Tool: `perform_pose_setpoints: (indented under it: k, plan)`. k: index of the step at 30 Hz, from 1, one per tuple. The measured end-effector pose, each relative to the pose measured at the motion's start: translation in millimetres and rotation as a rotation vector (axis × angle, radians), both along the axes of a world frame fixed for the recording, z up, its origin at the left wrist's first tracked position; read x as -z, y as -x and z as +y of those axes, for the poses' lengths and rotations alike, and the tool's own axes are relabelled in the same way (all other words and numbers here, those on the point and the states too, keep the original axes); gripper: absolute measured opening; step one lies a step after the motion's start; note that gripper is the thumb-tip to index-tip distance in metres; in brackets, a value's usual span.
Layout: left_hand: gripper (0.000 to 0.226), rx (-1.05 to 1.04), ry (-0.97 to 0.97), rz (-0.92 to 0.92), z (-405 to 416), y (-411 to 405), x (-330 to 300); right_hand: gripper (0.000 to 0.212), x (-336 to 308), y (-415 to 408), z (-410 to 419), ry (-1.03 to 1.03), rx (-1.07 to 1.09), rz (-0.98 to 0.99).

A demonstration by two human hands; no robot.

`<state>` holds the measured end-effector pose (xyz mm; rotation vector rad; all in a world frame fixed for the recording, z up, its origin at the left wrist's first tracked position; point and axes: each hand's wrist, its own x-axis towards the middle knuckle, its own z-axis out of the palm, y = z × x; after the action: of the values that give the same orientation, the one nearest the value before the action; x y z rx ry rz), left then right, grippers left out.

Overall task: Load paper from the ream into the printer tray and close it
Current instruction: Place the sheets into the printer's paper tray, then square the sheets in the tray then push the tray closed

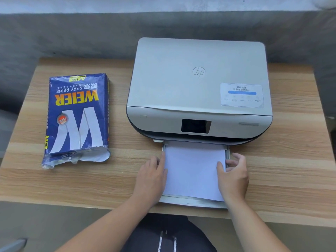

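Note:
A white printer (pixel 198 84) stands on the right half of the wooden table (pixel 123 179). Its paper tray (pixel 192 202) is pulled out toward me, and a stack of white paper (pixel 192 171) lies in it. My left hand (pixel 151 177) rests flat against the stack's left edge. My right hand (pixel 233 176) has its thumb on top of the stack's right edge and its fingers at the tray's right side. The blue ream (pixel 77 119), torn open at its near end, lies on the left of the table.
A grey sofa or padded surface (pixel 72 33) runs behind the table. The tray's front reaches almost to the table's near edge. Bare tabletop lies between ream and printer and to the right of the printer. My dark-clothed lap (pixel 167 233) shows below.

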<state>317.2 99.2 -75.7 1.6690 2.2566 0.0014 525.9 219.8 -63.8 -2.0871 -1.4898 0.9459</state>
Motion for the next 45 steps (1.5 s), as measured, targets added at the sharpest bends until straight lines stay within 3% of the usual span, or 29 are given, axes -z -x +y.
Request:
perform_pose_setpoints:
  k: [7, 13, 21, 29, 35, 40, 45]
  plan:
    - [0.055, 0.007, -0.016, 0.054, -1, 3, 1, 0.042, 7, -3, 6, -0.04, -0.021, 0.037]
    - [0.052, 0.006, -0.02, 0.029, -3, 8, 1, 0.039, 8, -5, 5, -0.106, -0.045, -0.155]
    - [0.048, -0.099, -0.064, -0.072, -2, 7, -1, 0.007, 13, -22, -8, -0.039, -0.011, -0.065]
    - [0.029, -0.134, -0.11, -0.099, -1, -2, -4, 0.004, 9, -19, -11, -0.042, 0.013, -0.131]
    - [0.038, -0.189, -0.132, -0.172, -2, -10, -3, 0.004, 8, -17, -12, -0.018, 0.061, -0.129]
    - [0.044, -0.329, -0.18, -0.345, -5, -18, -2, 0.004, 10, -14, -12, 0.035, 0.125, -0.04]
    - [0.052, -0.33, -0.065, -0.333, -1, -23, -6, 0.012, 7, -11, -22, 0.016, 0.012, -0.056]
